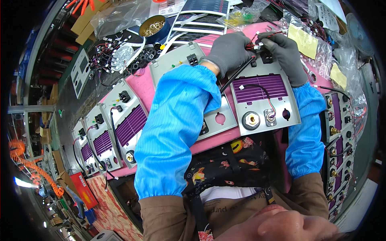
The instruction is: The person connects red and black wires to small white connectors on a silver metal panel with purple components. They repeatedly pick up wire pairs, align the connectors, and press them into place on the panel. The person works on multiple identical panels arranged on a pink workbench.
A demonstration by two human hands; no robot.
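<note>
Vented silver panel (260, 107) on a pink mat (257, 27); above its top edge, gloved left hand (228, 51) and right hand (284, 52) pinch red-black wires (250, 46). Brass fitting (252, 119) and cabled socket (270, 117) look installed; wiring seems unfinished.

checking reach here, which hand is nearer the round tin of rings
Left: the left hand is right of the tin, apart from it; the right hand is farther right.

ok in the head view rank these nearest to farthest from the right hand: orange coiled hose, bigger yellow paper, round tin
1. Bigger yellow paper: just right of the right hand
2. Round tin: upper left, past the left hand
3. Orange coiled hose: far left, lower down
</note>
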